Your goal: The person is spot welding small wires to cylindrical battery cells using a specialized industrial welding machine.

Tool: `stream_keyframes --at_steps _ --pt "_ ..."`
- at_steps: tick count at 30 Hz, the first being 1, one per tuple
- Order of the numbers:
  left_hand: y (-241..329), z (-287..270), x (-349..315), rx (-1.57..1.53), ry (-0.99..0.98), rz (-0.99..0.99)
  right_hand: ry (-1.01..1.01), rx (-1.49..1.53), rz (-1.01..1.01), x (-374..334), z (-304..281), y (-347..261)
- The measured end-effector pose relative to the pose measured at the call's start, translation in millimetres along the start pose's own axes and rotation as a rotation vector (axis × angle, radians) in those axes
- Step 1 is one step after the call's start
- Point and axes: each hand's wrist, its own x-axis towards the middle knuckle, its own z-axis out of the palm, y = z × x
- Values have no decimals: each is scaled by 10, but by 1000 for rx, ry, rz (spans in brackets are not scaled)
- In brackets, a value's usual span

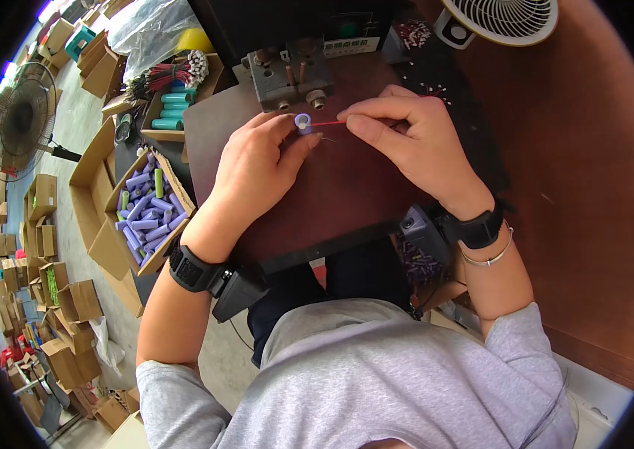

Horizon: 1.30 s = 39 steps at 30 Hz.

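Cluttered workshop [124,326], maroon board [324,194], left fingers [299,153] pinching purple cell [303,127], right fingers [368,132] gripping wire [328,123]

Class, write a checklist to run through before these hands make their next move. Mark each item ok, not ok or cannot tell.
1. Left hand grips the purple cylinder: ok.
2. Right hand pinches the red wire: ok.
3. Wire firmly joined to the cylinder: cannot tell.
4. Fingers clear of the copper-coloured pins: ok.
5. More cylinders in the cardboard box at left: ok.
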Motion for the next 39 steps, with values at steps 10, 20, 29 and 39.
stream_keyframes --at_steps 10,20,29,39 --pt "-26 25 -1 107 13 -13 36 594 154 157 295 268" --pt "-33 38 4 143 34 22 -63 952 410 211 287 211" --pt "-46 29 6 150 46 51 -54 941 384 208 290 212" --pt "-73 30 12 91 40 28 -54 918 388 198 285 226"
